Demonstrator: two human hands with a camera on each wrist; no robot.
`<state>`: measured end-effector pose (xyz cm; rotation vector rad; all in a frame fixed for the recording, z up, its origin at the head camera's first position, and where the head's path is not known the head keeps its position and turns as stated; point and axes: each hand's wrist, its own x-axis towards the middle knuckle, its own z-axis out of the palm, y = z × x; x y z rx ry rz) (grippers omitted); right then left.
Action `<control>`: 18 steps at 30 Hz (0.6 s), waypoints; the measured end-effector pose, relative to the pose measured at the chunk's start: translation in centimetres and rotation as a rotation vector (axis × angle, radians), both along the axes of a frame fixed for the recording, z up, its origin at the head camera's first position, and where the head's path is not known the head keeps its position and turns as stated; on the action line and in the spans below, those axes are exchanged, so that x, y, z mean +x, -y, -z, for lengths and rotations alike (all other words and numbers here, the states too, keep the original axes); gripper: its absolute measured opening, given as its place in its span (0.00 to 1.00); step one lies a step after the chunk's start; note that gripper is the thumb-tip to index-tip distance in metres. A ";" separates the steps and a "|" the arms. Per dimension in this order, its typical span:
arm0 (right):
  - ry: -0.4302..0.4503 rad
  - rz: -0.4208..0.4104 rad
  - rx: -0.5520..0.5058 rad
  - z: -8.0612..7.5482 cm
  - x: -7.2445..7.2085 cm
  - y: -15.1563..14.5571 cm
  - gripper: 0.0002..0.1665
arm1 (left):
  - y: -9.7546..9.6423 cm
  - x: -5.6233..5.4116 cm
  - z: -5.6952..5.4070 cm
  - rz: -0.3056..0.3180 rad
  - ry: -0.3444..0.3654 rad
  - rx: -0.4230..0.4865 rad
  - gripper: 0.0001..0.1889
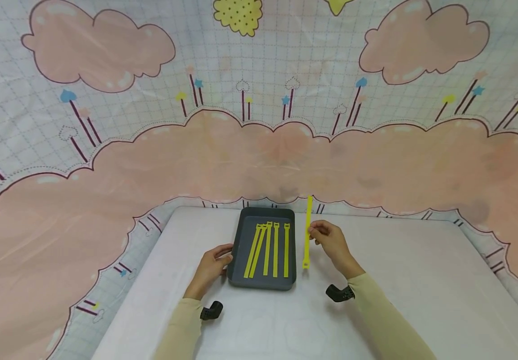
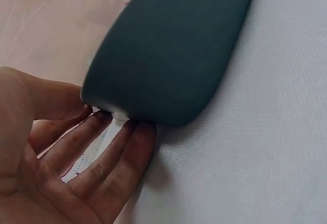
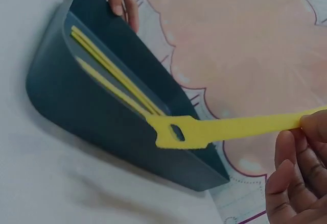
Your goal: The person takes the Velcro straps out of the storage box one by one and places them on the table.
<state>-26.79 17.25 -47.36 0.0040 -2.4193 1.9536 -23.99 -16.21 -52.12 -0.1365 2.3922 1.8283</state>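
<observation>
My right hand (image 1: 333, 245) pinches a yellow hook-and-loop cable tie (image 1: 307, 250) between thumb and fingers, just right of a dark grey tray (image 1: 261, 285). The tie hangs in the air, its slotted head lower than the grip; the right wrist view shows the slot in that head (image 3: 173, 132) clearly. Inside the tray lie several more yellow ties (image 1: 276, 250), side by side with their heads at the far end. My left hand (image 1: 209, 267) rests its fingertips against the tray's left side, fingers (image 2: 115, 157) mostly straight, thumb at the rim.
The tray stands on a white tabletop (image 1: 421, 280). Behind it hangs a backdrop (image 1: 331, 165) printed with clouds. Each wrist carries a black device (image 1: 340, 293).
</observation>
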 end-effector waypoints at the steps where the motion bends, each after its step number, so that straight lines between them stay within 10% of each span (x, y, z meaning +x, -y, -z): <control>1: 0.021 -0.005 -0.012 0.2 0.0 -0.1 0.10 | 0.0 0.0 0.0 0.000 0.001 -0.001 0.21; 18: 0.202 -0.042 -0.031 3.2 -0.4 -0.7 0.10 | 0.1 0.1 0.1 0.005 -0.015 0.009 0.21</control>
